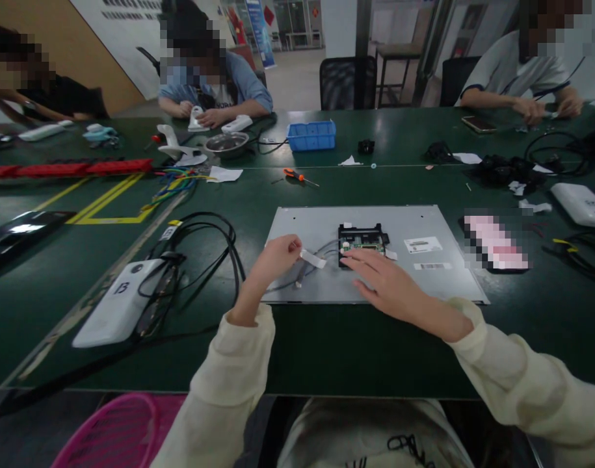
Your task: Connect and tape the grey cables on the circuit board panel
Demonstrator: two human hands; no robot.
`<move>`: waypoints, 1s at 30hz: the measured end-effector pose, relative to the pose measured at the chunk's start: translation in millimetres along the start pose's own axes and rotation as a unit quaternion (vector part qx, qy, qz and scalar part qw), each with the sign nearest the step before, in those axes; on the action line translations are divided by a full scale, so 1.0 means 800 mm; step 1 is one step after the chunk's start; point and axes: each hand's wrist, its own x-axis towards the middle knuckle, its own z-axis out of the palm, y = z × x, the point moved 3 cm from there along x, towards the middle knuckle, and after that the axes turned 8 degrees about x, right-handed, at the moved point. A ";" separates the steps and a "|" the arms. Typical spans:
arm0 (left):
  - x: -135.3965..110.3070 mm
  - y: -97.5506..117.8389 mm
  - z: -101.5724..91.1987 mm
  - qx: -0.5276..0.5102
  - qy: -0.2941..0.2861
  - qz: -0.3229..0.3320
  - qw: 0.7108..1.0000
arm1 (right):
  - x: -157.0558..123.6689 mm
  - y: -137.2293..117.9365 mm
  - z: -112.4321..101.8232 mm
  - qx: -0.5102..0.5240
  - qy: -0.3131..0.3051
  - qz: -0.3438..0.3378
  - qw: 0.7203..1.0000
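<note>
A grey metal panel [424,224] lies flat on the green table [326,344] in front of me. A small circuit board in a black frame [361,242] sits near its middle, with thin wires running left from it. My left hand [276,259] pinches a strip of white tape [313,259] above the wires. My right hand [387,283] rests flat on the panel with fingers spread, fingertips touching the lower edge of the circuit board.
An orange screwdriver [297,175] and a blue bin [311,135] lie beyond the panel. A white device [119,302] with black cables lies at my left, a pink basket [106,432] below the table edge. Other people work at the far side.
</note>
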 end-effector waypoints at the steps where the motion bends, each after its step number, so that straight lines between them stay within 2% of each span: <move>1: -0.004 -0.002 0.003 -0.002 0.014 0.011 1.000 | 0.006 -0.010 0.009 -0.006 -0.026 -0.020 0.999; 4: -0.012 0.000 0.007 -0.005 0.031 0.051 0.998 | 0.020 -0.028 0.037 -0.017 -0.058 -0.052 0.997; 7: -0.015 0.003 0.007 -0.011 0.033 0.071 0.997 | 0.023 -0.028 0.059 -0.015 -0.062 -0.047 0.997; 12: -0.014 0.007 0.009 -0.003 0.035 0.064 0.997 | 0.016 -0.018 0.072 -0.003 -0.055 -0.040 0.998; 14: -0.016 0.012 0.006 0.003 0.075 0.062 0.995 | 0.014 -0.018 0.073 -0.004 -0.056 -0.041 0.998; 17: -0.023 0.025 -0.006 0.009 0.169 0.072 0.983 | 0.015 -0.018 0.073 -0.008 -0.059 -0.036 0.998; 19: -0.029 0.036 -0.012 0.017 0.200 0.098 0.975 | 0.016 -0.018 0.073 -0.012 -0.063 -0.031 0.997; 21: -0.032 0.044 -0.014 0.033 0.182 0.141 0.973 | 0.016 -0.018 0.074 -0.015 -0.069 -0.030 0.997; 24: -0.031 0.048 -0.005 0.074 0.098 0.201 0.972 | 0.016 -0.017 0.075 -0.011 -0.070 -0.033 0.997; 27: -0.026 0.044 0.006 0.100 0.038 0.209 0.972 | 0.015 -0.016 0.075 -0.009 -0.066 -0.032 0.997; 30: -0.024 0.041 0.012 0.098 0.020 0.203 0.974 | 0.015 -0.016 0.076 -0.011 -0.066 -0.033 0.997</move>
